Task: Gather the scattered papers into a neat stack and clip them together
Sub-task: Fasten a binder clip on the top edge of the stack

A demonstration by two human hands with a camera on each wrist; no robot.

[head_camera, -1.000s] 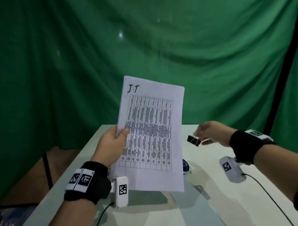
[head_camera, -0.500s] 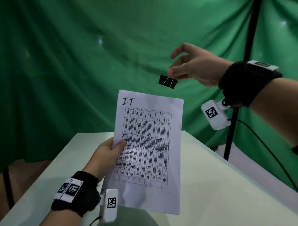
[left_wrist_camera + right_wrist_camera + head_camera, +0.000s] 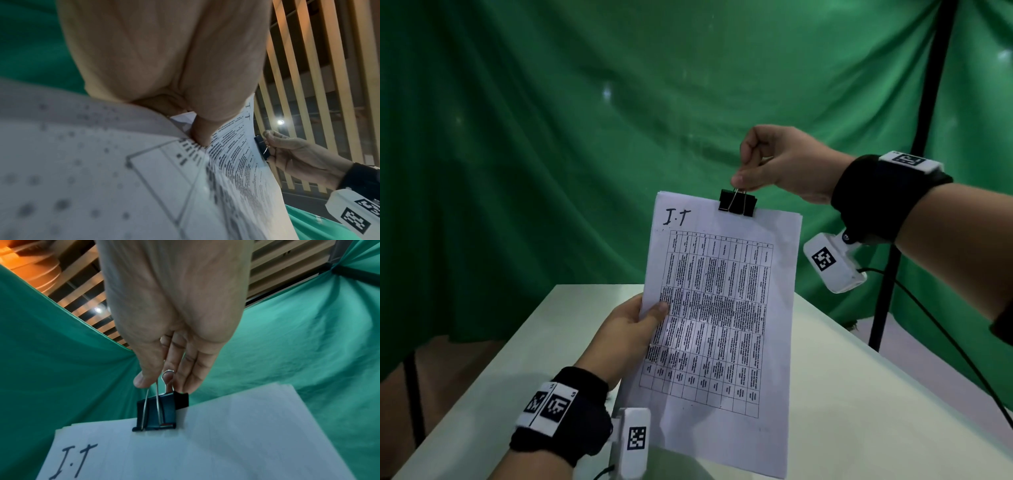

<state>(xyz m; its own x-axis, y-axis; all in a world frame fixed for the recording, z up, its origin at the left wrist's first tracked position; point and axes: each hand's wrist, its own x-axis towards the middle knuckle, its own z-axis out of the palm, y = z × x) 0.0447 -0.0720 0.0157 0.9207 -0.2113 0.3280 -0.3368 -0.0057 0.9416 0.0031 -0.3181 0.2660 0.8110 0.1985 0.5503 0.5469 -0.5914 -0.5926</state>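
A stack of white papers (image 3: 722, 325) with a printed table and a handwritten "I.T" stands upright above the white table (image 3: 859, 394). My left hand (image 3: 633, 329) grips the stack (image 3: 232, 151) at its left edge, thumb on the front sheet. A black binder clip (image 3: 737, 202) sits on the middle of the top edge. My right hand (image 3: 774, 164) pinches the clip's wire handles from above. In the right wrist view thumb and fingers squeeze the handles of the clip (image 3: 162, 412) over the papers (image 3: 226, 443). In the left wrist view the clip (image 3: 262, 148) shows at the stack's far edge.
A green cloth backdrop (image 3: 551, 137) hangs behind the table. A black stand pole (image 3: 914, 171) rises at the right. Cables run from the wrist cameras; one (image 3: 945, 339) crosses above the table's right side.
My right hand has carried the binder clip from the table up over the stack and down onto its top edge. The left hand has kept the papers upright.
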